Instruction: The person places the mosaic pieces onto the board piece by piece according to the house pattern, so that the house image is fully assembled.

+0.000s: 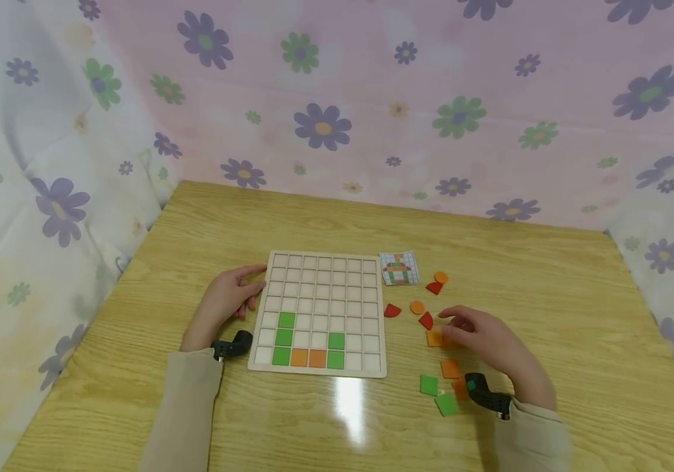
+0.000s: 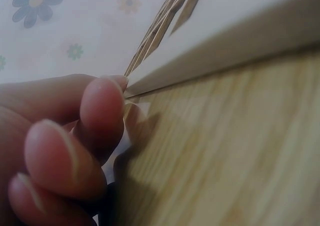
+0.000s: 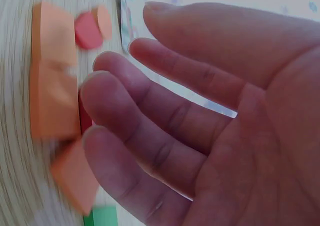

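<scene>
A wooden grid board [image 1: 319, 374] lies on the table, several green tiles [image 1: 283, 337] and two orange tiles [image 1: 298, 357] set in its lower cells. At the board's left edge is my left hand [image 1: 227, 295], its fingertips touching the rim; the left wrist view shows the fingertips [image 2: 102, 103] close against the board's side [image 2: 215, 61]. My right hand [image 1: 487, 341] hovers beside loose orange square tiles [image 1: 434, 339], partly covering them. Its fingers are loosely bent with nothing between them in the right wrist view, near two adjoining orange tiles [image 3: 52, 101].
A small pattern card [image 1: 398, 268] lies at the board's upper right. Red quarter-round pieces [image 1: 393, 310] and orange discs [image 1: 440, 278] are scattered right of the board. Loose green tiles [image 1: 446, 404] lie nearer the front. A flowered curtain [image 1: 372, 118] stands behind the table.
</scene>
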The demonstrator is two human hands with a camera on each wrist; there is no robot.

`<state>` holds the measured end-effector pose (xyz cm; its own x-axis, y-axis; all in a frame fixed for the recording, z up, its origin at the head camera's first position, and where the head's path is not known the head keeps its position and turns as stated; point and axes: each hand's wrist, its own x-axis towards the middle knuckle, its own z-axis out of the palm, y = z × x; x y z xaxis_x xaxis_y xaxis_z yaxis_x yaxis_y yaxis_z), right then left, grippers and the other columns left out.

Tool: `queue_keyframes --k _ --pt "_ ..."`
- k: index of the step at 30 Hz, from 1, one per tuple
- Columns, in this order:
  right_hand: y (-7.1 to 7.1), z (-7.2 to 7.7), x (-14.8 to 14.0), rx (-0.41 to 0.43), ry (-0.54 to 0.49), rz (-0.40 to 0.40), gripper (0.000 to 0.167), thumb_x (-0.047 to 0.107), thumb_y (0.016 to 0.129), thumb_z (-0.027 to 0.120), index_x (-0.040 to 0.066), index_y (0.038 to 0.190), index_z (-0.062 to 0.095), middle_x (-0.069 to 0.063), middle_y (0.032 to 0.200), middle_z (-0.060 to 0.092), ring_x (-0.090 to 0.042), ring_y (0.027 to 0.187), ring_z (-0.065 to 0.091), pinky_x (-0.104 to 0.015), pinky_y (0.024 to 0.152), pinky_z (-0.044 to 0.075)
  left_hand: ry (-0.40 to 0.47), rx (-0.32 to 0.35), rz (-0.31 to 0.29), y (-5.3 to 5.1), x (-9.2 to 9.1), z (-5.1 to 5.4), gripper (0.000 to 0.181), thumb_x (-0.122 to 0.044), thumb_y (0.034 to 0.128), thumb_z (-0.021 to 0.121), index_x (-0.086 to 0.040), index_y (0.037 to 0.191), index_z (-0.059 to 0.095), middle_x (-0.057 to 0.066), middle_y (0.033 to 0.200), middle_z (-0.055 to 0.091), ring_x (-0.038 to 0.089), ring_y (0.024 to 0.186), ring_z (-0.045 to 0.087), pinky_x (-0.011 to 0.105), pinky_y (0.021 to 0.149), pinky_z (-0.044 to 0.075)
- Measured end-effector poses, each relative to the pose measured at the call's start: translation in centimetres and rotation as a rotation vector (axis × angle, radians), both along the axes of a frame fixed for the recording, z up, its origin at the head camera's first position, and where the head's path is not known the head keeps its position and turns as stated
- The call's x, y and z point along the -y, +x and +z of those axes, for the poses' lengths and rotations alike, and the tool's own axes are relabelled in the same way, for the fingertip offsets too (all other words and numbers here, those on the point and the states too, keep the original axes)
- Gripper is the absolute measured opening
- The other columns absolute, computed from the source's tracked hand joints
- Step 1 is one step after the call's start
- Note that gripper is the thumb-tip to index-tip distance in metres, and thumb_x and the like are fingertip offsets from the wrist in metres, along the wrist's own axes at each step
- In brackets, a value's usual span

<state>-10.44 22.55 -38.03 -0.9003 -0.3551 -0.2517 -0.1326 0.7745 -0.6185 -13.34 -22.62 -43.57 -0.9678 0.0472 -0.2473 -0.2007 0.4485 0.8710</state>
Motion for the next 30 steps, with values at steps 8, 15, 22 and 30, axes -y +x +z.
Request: queue_keyframes --k 8,15,22,30 --pt "-0.1 -0.5 -2.9 -0.058 0.069 -0.076 0.036 0.034 0.089 0.055 0.009 0.114 0.057 -0.004 0.093 0.058 -0.018 0.082 0.054 -0.032 0.067 0.044 -0.002 -0.016 -0.016 -0.1 -0.1 0.0 0.041 -0.035 0.0880 0.056 -0.028 0.128 0.049 0.013 0.059 0.057 0.018 0.037 0.044 0.039 0.039 0.045" --pt "0.1 -0.2 -4.2 -0.041 0.065 -0.095 0.039 0.036 0.087 0.057 0.008 0.114 0.057 -0.007 0.092 0.052 -0.019 0.078 0.051 -0.031 0.060 0.042 0.006 -0.009 -0.005 0.0 0.0 -0.1 0.040 -0.034 0.0879 0.056 -0.027 0.127 0.050 0.014 0.059 0.057 0.017 0.036 0.043 0.039 0.039 0.045" --pt "0.1 -0.2 -5.3 -0.035 0.075 -0.075 0.036 0.025 0.085 0.062 0.005 0.115 0.055 -0.006 0.085 0.048 -0.018 0.074 0.049 -0.030 0.058 0.041 0.008 -0.006 0.001 0.1 0.2 -0.1 0.041 -0.035 0.0877 0.056 -0.028 0.128 0.049 0.014 0.060 0.057 0.018 0.036 0.044 0.039 0.039 0.045" --pt "0.3 -1.4 -6.1 -0.001 0.084 -0.100 0.035 0.019 0.081 0.065 0.003 0.111 0.056 -0.007 0.090 0.054 -0.021 0.080 0.051 -0.034 0.066 0.042 -0.002 -0.007 -0.012 -0.1 0.0 0.0 0.040 -0.035 0.0878 0.056 -0.029 0.127 0.049 0.014 0.060 0.057 0.018 0.036 0.044 0.039 0.039 0.045"
